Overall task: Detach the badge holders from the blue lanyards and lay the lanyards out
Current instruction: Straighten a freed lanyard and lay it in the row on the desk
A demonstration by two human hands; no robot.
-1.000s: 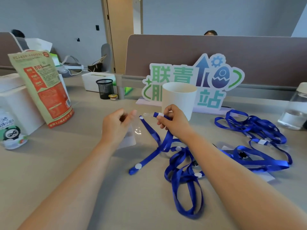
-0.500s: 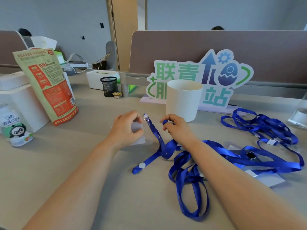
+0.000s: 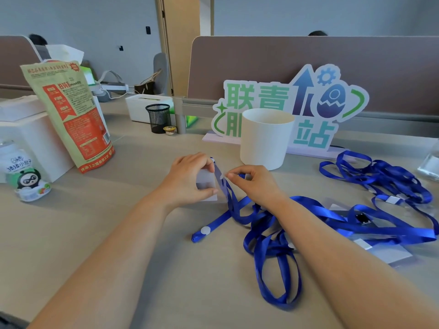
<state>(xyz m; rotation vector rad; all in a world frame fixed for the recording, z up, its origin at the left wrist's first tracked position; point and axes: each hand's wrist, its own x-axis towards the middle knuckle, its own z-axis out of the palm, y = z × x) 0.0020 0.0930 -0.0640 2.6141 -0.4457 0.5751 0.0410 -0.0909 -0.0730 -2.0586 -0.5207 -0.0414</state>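
Note:
My left hand (image 3: 187, 179) grips a clear badge holder (image 3: 206, 186) with a white card, held upright just above the beige desk. My right hand (image 3: 251, 184) pinches the end of a blue lanyard (image 3: 234, 205) right at the holder's edge, thumb and forefinger closed on the strap. That strap trails down into a loose blue loop (image 3: 278, 276) beside my right forearm. A free strap end with a white snap (image 3: 205, 231) lies on the desk. A tangled pile of further blue lanyards (image 3: 380, 176) lies at the right, with badge holders (image 3: 389, 252) under it.
A white cup (image 3: 266, 138) stands just behind my hands, with a cut-out sign (image 3: 289, 108) behind it. At the left stand an orange and green bag (image 3: 71, 115), a white box (image 3: 28, 138) and a small bottle (image 3: 26, 181). A black mesh cup (image 3: 158, 117) sits farther back.
My hands have come together: the right hand brought the lanyard end leftward against the badge holder, and the left hand closed tighter on the holder. The view shifted slightly.

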